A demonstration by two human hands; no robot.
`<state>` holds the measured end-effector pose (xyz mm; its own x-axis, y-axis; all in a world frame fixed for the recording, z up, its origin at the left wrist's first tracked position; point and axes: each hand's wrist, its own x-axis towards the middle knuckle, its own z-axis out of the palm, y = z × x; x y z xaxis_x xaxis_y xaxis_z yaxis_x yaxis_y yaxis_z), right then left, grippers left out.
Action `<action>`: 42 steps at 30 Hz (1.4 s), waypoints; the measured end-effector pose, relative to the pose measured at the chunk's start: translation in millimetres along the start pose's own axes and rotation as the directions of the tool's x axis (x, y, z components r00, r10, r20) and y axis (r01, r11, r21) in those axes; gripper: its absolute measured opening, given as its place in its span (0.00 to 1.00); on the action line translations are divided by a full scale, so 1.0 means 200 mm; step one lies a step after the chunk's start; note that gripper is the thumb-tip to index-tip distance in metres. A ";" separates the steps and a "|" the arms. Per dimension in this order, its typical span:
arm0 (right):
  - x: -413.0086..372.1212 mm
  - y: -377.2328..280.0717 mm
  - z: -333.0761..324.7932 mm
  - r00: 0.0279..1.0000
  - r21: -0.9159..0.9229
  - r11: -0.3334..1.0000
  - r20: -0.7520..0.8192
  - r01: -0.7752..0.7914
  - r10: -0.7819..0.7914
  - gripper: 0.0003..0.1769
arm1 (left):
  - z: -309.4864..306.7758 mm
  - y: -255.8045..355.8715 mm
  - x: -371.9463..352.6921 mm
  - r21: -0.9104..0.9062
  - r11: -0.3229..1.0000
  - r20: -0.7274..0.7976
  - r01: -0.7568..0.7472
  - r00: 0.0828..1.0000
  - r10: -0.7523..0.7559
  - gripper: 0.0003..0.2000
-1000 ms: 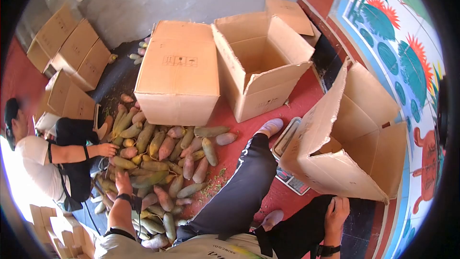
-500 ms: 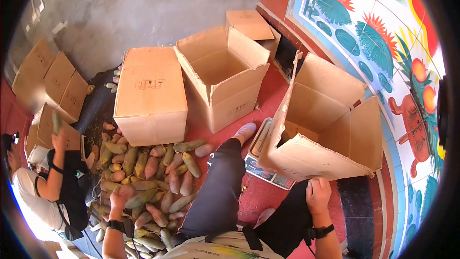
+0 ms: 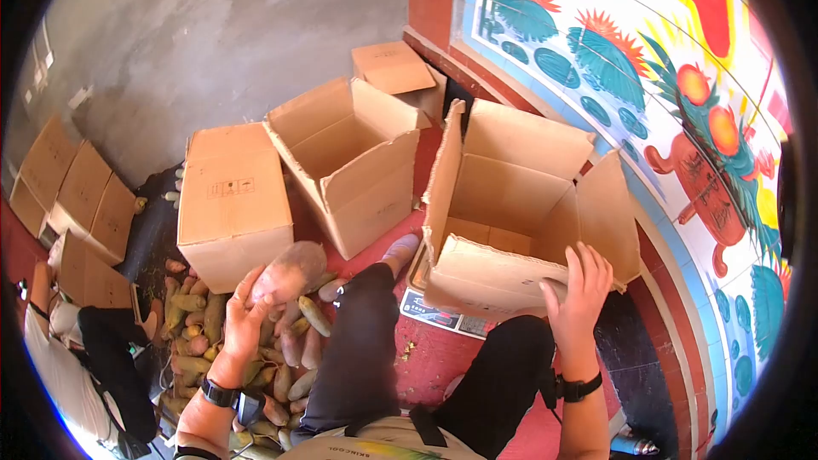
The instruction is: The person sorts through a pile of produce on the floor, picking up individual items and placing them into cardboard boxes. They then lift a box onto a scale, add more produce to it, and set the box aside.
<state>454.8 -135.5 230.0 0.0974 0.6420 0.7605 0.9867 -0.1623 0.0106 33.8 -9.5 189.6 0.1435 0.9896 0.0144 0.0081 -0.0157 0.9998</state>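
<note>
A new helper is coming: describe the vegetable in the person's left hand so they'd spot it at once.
Find the big closed carton beside an open carton, then the heap of vegetables in front of it. Above that heap, the person's left hand grips a plump, pinkish vegetable. Its neighbours lie in the heap; this one alone is held up in that hand.

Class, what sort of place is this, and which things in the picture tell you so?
Probably an improvised produce-packing corner: a loose heap of root vegetables, open cardboard boxes standing nearby, and what looks like a weighing scale at the base of one box.
</note>
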 end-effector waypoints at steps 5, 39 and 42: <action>-0.02 0.05 0.06 0.999 0.049 0.999 0.051 -0.007 0.005 0.27 | 0.21 0.17 0.07 0.079 0.938 0.066 -0.337 0.941 0.333 0.28; -0.36 -0.02 0.03 0.998 0.073 0.996 -0.051 0.047 -0.043 0.17 | 1.23 -0.01 0.50 0.457 0.640 0.677 -0.618 0.708 0.200 0.17; -0.34 0.00 0.05 0.995 0.010 0.998 -0.075 0.069 -0.068 0.12 | 1.19 0.08 0.46 0.344 0.779 0.689 -0.525 0.704 0.170 0.15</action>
<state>449.5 -172.6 171.4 0.0199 0.5939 0.8043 0.9923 -0.1102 0.0569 282.6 46.2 204.1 0.7846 0.5953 0.1733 0.2712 -0.5809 0.7675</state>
